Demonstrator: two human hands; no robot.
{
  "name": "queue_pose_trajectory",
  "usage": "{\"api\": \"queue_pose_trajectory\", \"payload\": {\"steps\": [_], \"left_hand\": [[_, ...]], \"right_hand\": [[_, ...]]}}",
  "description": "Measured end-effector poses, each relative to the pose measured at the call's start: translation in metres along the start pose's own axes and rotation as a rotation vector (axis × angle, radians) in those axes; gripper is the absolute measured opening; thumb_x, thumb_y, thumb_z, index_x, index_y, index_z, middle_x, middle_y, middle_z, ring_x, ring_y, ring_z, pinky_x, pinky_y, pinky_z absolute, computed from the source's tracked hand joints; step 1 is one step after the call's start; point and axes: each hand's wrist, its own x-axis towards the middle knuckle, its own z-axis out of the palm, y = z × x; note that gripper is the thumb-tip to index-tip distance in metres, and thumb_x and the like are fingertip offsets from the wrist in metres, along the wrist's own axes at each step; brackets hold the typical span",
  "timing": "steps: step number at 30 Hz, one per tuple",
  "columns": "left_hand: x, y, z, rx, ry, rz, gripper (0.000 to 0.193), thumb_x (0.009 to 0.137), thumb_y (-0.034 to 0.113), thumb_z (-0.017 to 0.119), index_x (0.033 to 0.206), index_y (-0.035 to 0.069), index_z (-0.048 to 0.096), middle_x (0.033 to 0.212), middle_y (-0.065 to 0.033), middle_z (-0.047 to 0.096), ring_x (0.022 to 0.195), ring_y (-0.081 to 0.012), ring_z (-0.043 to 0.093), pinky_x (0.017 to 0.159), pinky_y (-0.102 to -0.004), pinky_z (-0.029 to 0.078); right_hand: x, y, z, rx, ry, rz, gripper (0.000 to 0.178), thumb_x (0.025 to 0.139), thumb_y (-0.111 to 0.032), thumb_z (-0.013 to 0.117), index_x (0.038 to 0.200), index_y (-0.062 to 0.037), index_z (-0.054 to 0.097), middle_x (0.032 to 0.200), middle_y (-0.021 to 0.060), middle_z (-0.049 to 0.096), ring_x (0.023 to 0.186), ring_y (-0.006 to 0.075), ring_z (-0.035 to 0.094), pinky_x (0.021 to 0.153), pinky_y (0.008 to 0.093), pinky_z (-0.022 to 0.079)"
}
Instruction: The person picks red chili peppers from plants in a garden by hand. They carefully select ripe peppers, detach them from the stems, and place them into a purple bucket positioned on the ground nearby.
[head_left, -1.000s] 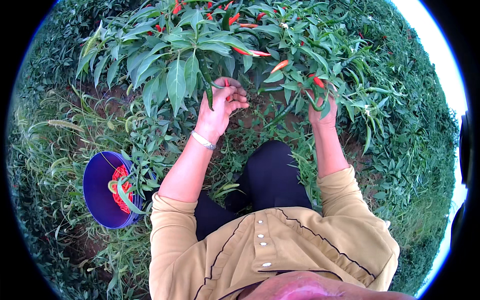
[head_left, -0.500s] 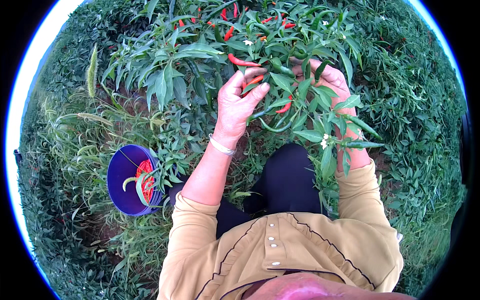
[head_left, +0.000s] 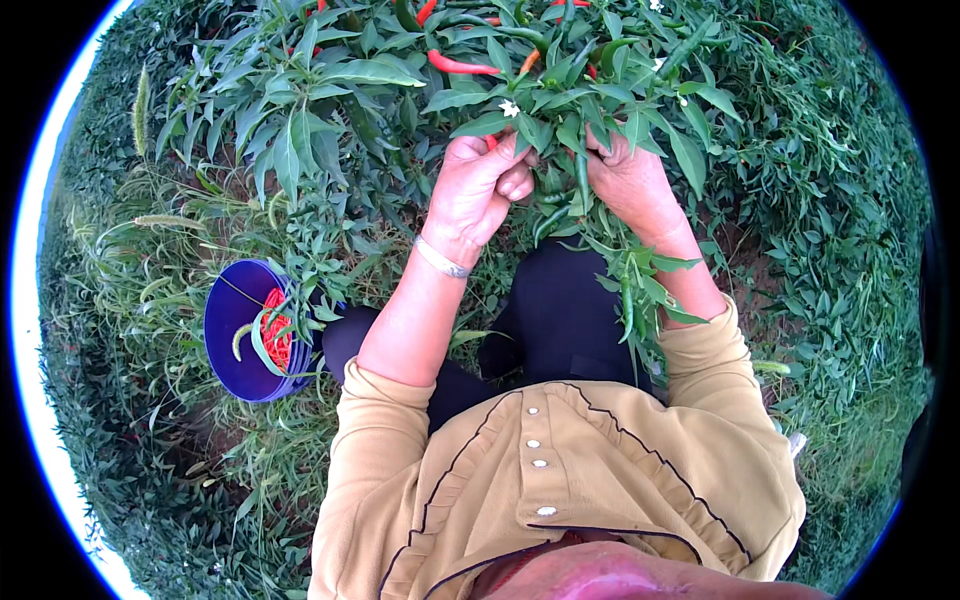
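Note:
My left hand (head_left: 478, 192) is closed at the near side of a chili plant (head_left: 372, 72), its fingers curled and thumb pressed in. A bit of a red chili pepper (head_left: 490, 142) shows between its fingers. To its right, my right hand (head_left: 636, 190) pinches in among the leaves; foliage hides its fingertips and what they grip. A long green chili pepper (head_left: 581, 180) hangs beside those fingers, with more green ones between the hands. Above my left hand, a bright red chili pepper (head_left: 462, 64) is on the plant.
A blue bucket (head_left: 228, 335) stands in the grass to my left, holding a heap of red chilies (head_left: 276, 335); grass blades and leaves cross its mouth. A leafy branch (head_left: 632, 275) droops over my right forearm. My dark-trousered knees are below the plant. Dense pepper rows surround me.
My left hand has turned and its fingers have curled in. My right hand has moved lower and closed among the leaves. The branch by my right forearm has swung down, and the view has shifted slightly.

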Motion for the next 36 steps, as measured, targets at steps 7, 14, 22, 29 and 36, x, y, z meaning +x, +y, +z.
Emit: {"api": "queue_pose_trajectory", "payload": {"steps": [7, 14, 22, 29, 36], "left_hand": [[-0.004, -0.003, 0.012, 0.17, 0.115, 0.053, 0.011, 0.09, 0.011, 0.062, 0.097, 0.004, 0.06, 0.076, 0.0025, 0.053, 0.051, -0.0044, 0.036, 0.047, -0.0202, 0.03], [-0.016, -0.016, 0.037, 0.546, 0.199, 0.309, 0.016, 0.089, 0.013, 0.063, 0.099, 0.001, 0.064, 0.071, 0.0041, 0.051, 0.054, -0.003, 0.035, 0.049, -0.0202, 0.029], [-0.051, -0.013, 0.031, 0.096, 0.166, -0.123, 0.024, 0.094, 0.022, 0.049, 0.078, 0.004, 0.049, 0.071, -0.0069, 0.049, 0.053, -0.012, 0.043, 0.043, -0.0229, 0.035], [-0.057, -0.03, 0.044, 1.139, 0.121, 0.28, 0.022, 0.081, 0.003, 0.066, 0.102, 0.002, 0.06, 0.063, 0.004, 0.041, 0.057, -0.0058, 0.035, 0.053, -0.0213, 0.035], [-0.041, -0.037, 0.032, 1.126, 0.17, 0.432, 0.022, 0.081, 0.006, 0.067, 0.102, 0.005, 0.063, 0.083, -0.008, 0.065, 0.069, -0.0122, 0.059, 0.066, -0.0251, 0.049]], "right_hand": [[0.003, 0.001, 0.011, 0.393, 0.005, 0.235, 0.02, 0.082, -0.009, 0.066, 0.102, -0.008, 0.06, 0.075, 0.0087, 0.062, 0.063, 0.0234, 0.056, 0.061, 0.0316, 0.048], [0.01, 0.013, 0.012, 0.39, 0.197, 0.148, 0.016, 0.077, -0.013, 0.068, 0.093, -0.0105, 0.065, 0.077, 0.0106, 0.066, 0.066, 0.0287, 0.063, 0.06, 0.0354, 0.05], [0.001, 0.016, -0.017, 1.375, -0.103, 0.525, 0.032, 0.086, -0.007, 0.061, 0.115, 0.0056, 0.055, 0.108, 0.0128, 0.064, 0.1, 0.0174, 0.061, 0.084, 0.0295, 0.049], [-0.013, 0.0, -0.019, 1.312, -0.226, 0.352, 0.039, 0.088, -0.002, 0.049, 0.127, 0.0035, 0.049, 0.123, 0.0163, 0.057, 0.112, 0.0229, 0.056, 0.094, 0.0342, 0.046], [-0.016, -0.007, -0.007, 0.725, -0.202, 0.214, 0.038, 0.082, 0.004, 0.054, 0.12, -0.0006, 0.053, 0.104, 0.0151, 0.064, 0.096, 0.0249, 0.063, 0.081, 0.0326, 0.05]]}}
